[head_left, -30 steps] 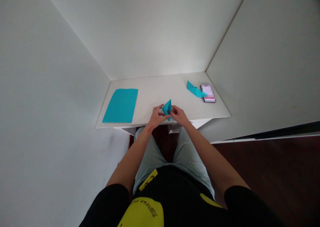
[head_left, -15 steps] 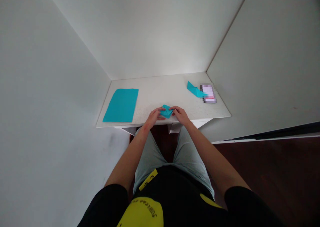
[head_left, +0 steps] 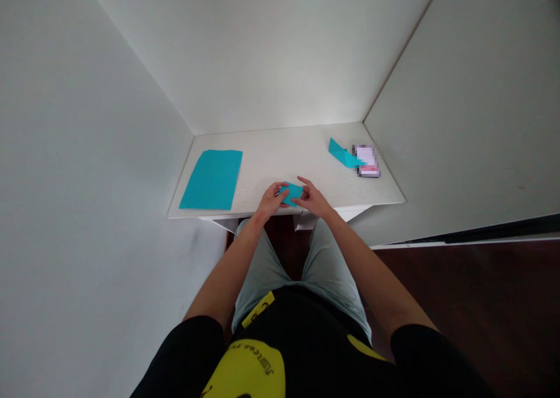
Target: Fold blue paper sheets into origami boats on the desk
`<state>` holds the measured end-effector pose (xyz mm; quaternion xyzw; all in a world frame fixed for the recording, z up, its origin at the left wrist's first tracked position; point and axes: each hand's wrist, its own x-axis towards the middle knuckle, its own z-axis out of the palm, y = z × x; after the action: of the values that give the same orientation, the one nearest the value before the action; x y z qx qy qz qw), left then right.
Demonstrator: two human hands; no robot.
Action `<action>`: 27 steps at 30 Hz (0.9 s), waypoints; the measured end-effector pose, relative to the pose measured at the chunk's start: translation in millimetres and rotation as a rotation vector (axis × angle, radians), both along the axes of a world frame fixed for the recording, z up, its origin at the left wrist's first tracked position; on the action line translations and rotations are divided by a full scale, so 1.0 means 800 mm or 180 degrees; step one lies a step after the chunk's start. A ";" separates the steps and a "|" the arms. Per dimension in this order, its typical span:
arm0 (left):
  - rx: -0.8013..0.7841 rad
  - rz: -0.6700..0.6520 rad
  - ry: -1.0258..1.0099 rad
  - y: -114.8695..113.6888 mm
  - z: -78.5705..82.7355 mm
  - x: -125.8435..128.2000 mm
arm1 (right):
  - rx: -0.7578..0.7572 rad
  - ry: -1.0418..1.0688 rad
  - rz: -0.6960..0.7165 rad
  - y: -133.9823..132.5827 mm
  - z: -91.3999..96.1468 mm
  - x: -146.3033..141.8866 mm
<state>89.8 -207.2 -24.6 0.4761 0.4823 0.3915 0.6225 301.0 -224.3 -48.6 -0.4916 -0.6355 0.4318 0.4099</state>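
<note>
A small piece of folded turquoise paper (head_left: pixel 291 192) is held between my two hands just above the front edge of the white table. My left hand (head_left: pixel 273 198) pinches its left side, thumb across the top face. On its right side, my right hand (head_left: pixel 313 198) grips with the thumb, while the index finger points up and away from the paper. The underside of the paper and some of my fingertips are hidden.
Flat turquoise sheets (head_left: pixel 212 179) lie on the left of the white table (head_left: pixel 280 153). A folded turquoise paper boat (head_left: pixel 343 154) sits at the back right, overlapping a blurred-out phone-like object (head_left: pixel 370 168). Walls close in the table at the back and both sides.
The paper in my hands showed a diamond shape with folded flaps; now a plainer, more rectangular face shows. My right index finger has lifted off, and my left thumb has shifted.
</note>
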 end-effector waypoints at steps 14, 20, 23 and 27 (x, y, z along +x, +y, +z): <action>-0.0148 -0.0125 0.0267 -0.003 0.006 0.002 | -0.0061 -0.0089 -0.0135 0.001 0.016 -0.002; -0.0086 0.0075 0.0330 -0.002 0.007 0.002 | -0.0147 -0.0057 -0.0494 0.007 0.017 0.003; -0.0100 0.0261 0.0234 -0.001 0.007 0.001 | -0.0190 0.0009 -0.0585 0.009 0.014 0.007; -0.0061 0.0122 0.0361 -0.002 0.008 0.002 | -0.0212 -0.0071 -0.0415 0.010 0.013 0.007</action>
<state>91.4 -208.8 -18.0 0.4822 0.5296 0.3711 0.5910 306.8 -216.5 -38.5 -0.5500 -0.5920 0.4196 0.4134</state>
